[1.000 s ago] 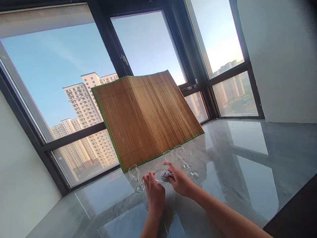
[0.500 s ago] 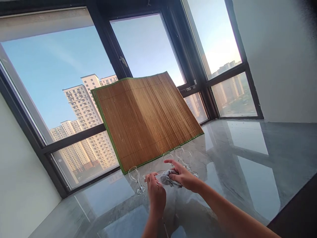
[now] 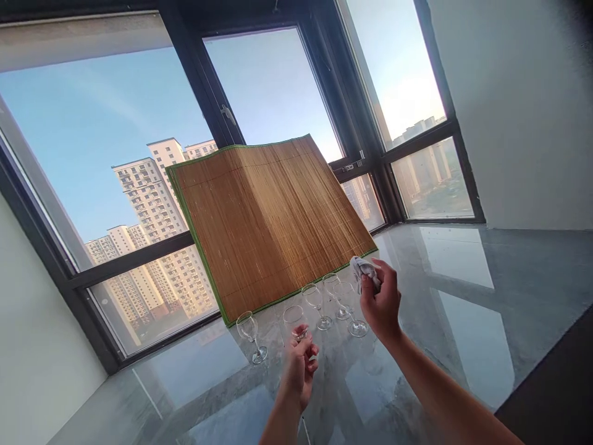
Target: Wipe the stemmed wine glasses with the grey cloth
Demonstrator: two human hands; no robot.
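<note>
My left hand (image 3: pixel 300 369) grips the stem of a clear wine glass (image 3: pixel 295 322) and holds it upright above the glossy marble counter (image 3: pixel 440 321). My right hand (image 3: pixel 380 301) is raised to the right of it, closed on a crumpled grey cloth (image 3: pixel 364 271). One wine glass (image 3: pixel 250 334) stands on the counter left of the held one. Three more glasses (image 3: pixel 334 301) stand in a cluster between my two hands, just in front of the bamboo mat.
A brown bamboo mat with a green edge (image 3: pixel 269 216) leans against the dark-framed window (image 3: pixel 217 117) behind the glasses. High-rise buildings show outside. A white wall (image 3: pixel 523 111) closes the right side. The counter's dark front edge (image 3: pixel 556 395) runs at the lower right.
My right hand has pulled the cloth out of the glass and lifted it up and to the right. My left hand has turned the glass upright.
</note>
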